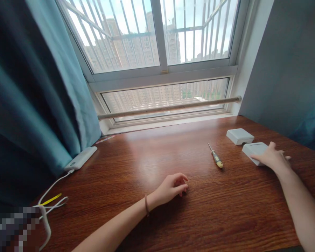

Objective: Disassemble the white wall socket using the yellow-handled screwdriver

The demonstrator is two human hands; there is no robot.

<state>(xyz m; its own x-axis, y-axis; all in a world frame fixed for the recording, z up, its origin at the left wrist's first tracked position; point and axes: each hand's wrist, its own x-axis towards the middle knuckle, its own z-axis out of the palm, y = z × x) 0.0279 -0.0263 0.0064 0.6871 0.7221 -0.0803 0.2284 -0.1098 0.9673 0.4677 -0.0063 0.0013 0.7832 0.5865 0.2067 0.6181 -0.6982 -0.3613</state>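
Landmark: screwdriver (215, 156), lying with its tip toward the window (165, 68) and its handle toward the wearer, slightly to the right. Near white box (254, 149): right of the screwdriver, between it and the right hand (274, 156). Right hand clearly the closer one; fingers spread wide, thumb across the box's near side. Whether it grips, cannot tell. Box looks nearly square; no long axis determined. Dark slit along its top. Far white box (240, 135): also right of the screwdriver, just windowward of the near one. Left hand (174, 185): left of the screwdriver, wearer's side; fingers half curled, narrow gap, nothing seen in them. Writing: none legible. Power bank (82, 158), far left of the screwdriver, bears a dark mark, unreadable.
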